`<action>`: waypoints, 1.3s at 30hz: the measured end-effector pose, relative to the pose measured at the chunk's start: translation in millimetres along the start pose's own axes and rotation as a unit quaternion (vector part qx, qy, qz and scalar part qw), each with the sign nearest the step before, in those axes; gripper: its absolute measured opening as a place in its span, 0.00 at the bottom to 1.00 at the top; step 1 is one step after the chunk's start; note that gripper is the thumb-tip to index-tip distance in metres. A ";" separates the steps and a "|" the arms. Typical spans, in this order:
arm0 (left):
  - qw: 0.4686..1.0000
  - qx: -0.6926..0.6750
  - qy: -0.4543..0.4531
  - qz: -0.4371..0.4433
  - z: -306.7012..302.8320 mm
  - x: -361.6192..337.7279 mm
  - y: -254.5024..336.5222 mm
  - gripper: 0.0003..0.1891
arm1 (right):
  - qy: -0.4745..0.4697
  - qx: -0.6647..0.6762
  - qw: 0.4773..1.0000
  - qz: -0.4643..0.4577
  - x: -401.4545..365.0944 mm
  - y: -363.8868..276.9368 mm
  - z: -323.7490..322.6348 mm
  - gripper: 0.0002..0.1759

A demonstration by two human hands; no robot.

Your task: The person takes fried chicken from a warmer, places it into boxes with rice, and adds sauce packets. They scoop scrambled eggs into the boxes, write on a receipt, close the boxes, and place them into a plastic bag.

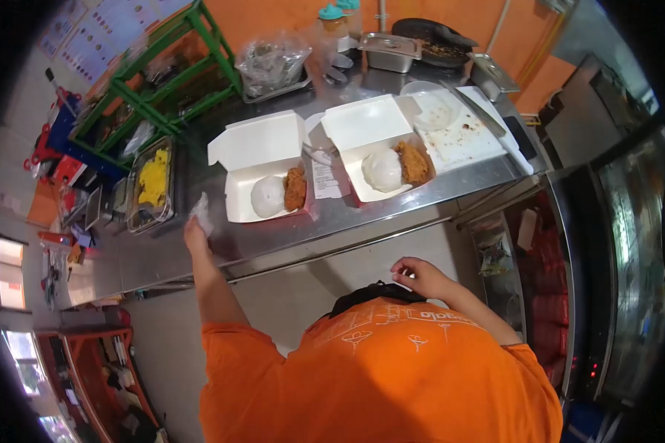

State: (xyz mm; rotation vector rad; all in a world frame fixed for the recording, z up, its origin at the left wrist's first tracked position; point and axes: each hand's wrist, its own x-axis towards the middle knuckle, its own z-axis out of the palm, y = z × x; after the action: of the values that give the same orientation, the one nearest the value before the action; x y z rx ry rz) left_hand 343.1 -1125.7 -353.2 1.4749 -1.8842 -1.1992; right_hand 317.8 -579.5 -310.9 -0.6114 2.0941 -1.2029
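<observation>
At the counter's front edge, my left hand (193,238) is closed on a crumpled piece of whitish, see-through plastic (203,213), which hides its fingertips. My right hand (421,277) hangs near my waist, off the counter, its fingers loosely bent and apart with nothing seen in them. Two lidded paper boxes stand on the counter with their lids up. The left box (236,188) has a white rice mound (268,197) beside brown fried chicken (295,189). Another rice mound (382,170) and fried chicken (414,163) fill the right box (355,159).
A tray of shredded yellow food (154,179) sits left, below a green rack (137,96). A printed slip (328,181) lies between the boxes. On the right, a knife (484,116) rests at a white cutting board (462,144). Metal containers (391,53) and a dark stone mortar (436,40) stand behind.
</observation>
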 end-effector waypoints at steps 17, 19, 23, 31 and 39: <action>0.659 0.034 -0.315 0.683 87.4 -315.6 107.8 0.02 | 0.219 0.087 0.959 0.158 -106.4 26.8 -6.3 0.07; 0.674 0.047 -0.370 0.638 96.4 -325.3 88.8 0.04 | 0.231 0.064 0.958 0.158 -114.0 31.8 -13.6 0.07; 0.712 0.162 -0.349 0.587 111.2 -308.5 56.8 0.15 | 0.255 0.089 0.948 0.171 -130.8 52.9 -12.3 0.07; 0.804 0.273 -0.238 0.472 125.9 -259.3 51.1 0.36 | 0.237 0.083 0.951 0.181 -124.7 53.2 -1.6 0.07; 0.807 0.291 -0.186 0.480 138.2 -263.0 50.6 0.34 | 0.184 -0.014 0.967 0.174 -112.9 45.1 -5.2 0.09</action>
State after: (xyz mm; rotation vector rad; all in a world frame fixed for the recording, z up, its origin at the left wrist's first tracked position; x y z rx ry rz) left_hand 291.7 -829.0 -341.5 0.2634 -2.8761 -0.4152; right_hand 388.2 -480.3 -315.1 -0.0179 2.4007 -1.1457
